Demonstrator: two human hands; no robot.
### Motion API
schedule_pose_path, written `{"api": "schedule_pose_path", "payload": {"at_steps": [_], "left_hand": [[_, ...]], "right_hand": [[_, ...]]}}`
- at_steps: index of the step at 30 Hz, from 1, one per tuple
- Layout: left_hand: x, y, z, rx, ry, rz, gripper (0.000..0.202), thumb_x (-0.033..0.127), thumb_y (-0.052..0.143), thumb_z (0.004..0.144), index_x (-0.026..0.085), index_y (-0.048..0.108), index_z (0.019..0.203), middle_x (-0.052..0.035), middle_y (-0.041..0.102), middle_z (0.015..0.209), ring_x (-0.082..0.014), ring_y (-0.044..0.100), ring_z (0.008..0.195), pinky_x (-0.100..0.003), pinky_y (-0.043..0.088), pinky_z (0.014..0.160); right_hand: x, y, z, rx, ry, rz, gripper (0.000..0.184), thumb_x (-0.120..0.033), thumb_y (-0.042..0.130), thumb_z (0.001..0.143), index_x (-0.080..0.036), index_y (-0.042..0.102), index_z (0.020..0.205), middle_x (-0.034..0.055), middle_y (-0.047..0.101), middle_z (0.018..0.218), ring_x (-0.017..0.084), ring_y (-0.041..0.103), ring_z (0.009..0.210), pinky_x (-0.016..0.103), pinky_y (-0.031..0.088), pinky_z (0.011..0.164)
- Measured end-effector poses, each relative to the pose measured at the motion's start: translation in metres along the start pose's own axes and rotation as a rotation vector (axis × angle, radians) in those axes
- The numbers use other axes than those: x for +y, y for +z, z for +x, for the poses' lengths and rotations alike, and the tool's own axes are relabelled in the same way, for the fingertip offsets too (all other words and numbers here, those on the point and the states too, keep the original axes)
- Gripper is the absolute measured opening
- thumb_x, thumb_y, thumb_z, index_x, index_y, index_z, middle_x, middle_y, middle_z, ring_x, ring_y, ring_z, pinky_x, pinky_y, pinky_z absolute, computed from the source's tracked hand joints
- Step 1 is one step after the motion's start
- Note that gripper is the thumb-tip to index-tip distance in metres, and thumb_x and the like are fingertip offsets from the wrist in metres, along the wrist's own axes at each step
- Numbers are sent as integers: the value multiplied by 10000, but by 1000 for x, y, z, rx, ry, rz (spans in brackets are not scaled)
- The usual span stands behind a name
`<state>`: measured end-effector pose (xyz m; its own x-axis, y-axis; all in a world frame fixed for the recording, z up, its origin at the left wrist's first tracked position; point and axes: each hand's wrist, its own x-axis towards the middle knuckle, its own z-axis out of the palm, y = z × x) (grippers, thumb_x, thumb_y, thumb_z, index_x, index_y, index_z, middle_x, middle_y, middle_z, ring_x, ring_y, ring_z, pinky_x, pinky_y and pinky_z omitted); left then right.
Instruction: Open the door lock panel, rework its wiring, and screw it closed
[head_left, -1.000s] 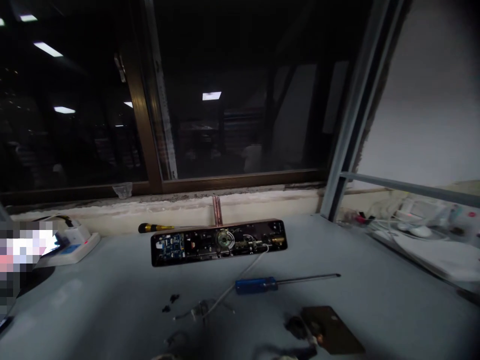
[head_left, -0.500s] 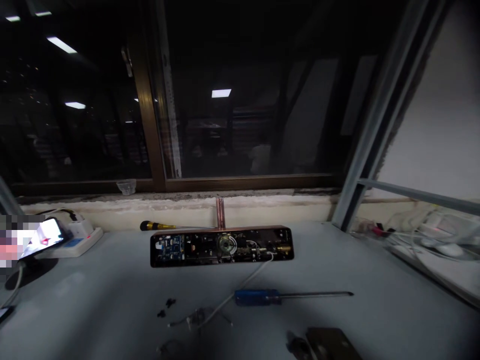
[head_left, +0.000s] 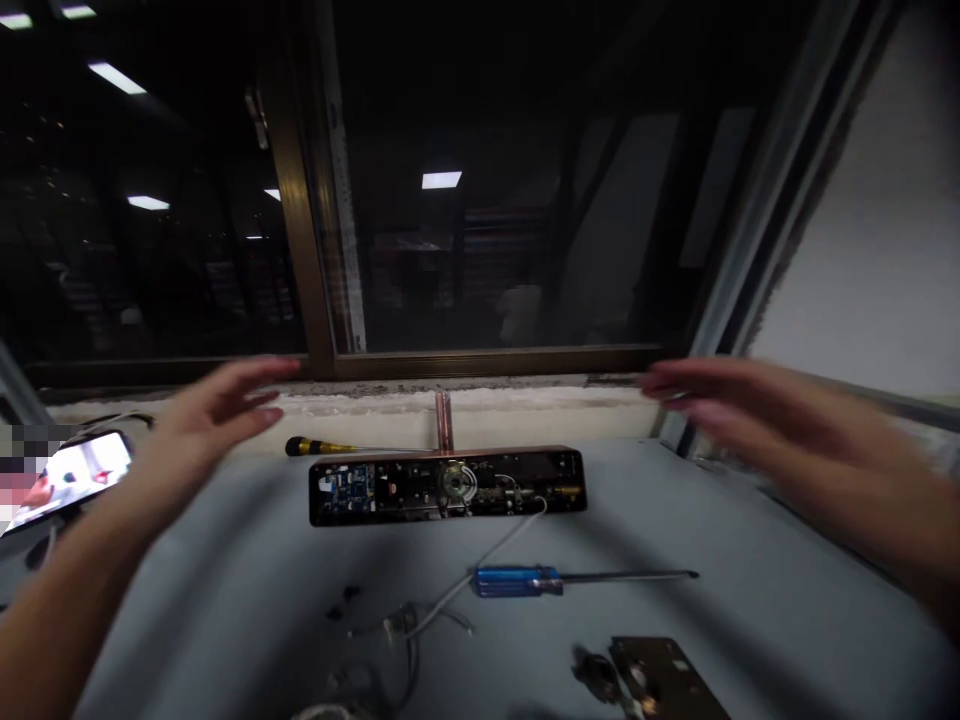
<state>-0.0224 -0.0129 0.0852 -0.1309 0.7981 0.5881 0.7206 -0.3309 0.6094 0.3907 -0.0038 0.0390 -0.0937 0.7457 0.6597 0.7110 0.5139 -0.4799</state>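
So the lock panel [head_left: 448,487] is lying flat near the back of the grey table, long side running left to right, opened up with its insides facing up. You can see a blue circuit board at its left end, a round metal part mid-way, and a white wire trailing off the right side.

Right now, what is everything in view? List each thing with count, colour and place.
lock body: 1, black with copper edge, opened, circuit board showing, centre of table.
blue screwdriver: 1, blue handle, lying in front of the lock body.
yellow-black screwdriver: 1, behind the lock body, by the sill.
white cable: 1, running from the lock body toward the near edge.
small screws: a few, black, left of the cable.
dark plate: 1, brown, near right.
phone: 1, screen lit, far left.
table: 1, grey.
window: dark glass, brown frame.
left hand: open, raised, holding nothing.
right hand: open, raised, blurred.
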Motion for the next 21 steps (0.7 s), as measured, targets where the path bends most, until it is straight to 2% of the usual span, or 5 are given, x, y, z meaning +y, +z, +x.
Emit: {"api": "schedule_pose_path", "payload": {"at_steps": [3,6,9,13,21], "left_hand": [[-38,32,-14,-139,-201,-126,549,519,543,696,168,526,1118,-66,554,1186,-259,478,1105,-419,331,974],[-75,56,-29,-207,-345,-320,628,566,503,706,182,442,1200,-91,484,1273,-253,443,1161,-391,389,939],[-92,67,-38,-315,-463,-497,635,602,440,740,227,393,1250,-68,478,1285,-237,466,1147,-369,415,920],[-98,74,-40,-340,-486,-585,603,560,501,728,228,442,1227,-51,526,1238,-254,489,1119,-369,398,937],[-119,87,-39,-358,-360,-606,557,548,463,762,189,503,1186,-61,588,1151,-282,508,1079,-374,407,919]], "right_hand": [[45,30,34,-201,225,167,460,-586,479,714,-225,570,984,85,605,1052,248,555,986,362,458,835],[84,71,25,-243,443,290,534,-600,428,714,-205,513,1063,115,584,1103,268,575,973,383,489,794],[97,94,5,-334,512,423,564,-594,377,753,-218,464,1165,92,564,1165,255,571,995,379,482,824],[92,98,-2,-385,527,521,544,-565,430,755,-227,493,1177,56,534,1220,258,500,1101,388,394,942],[92,97,-1,-357,491,457,561,-577,446,745,-219,528,1168,46,519,1239,269,430,1170,406,289,1012]]}}
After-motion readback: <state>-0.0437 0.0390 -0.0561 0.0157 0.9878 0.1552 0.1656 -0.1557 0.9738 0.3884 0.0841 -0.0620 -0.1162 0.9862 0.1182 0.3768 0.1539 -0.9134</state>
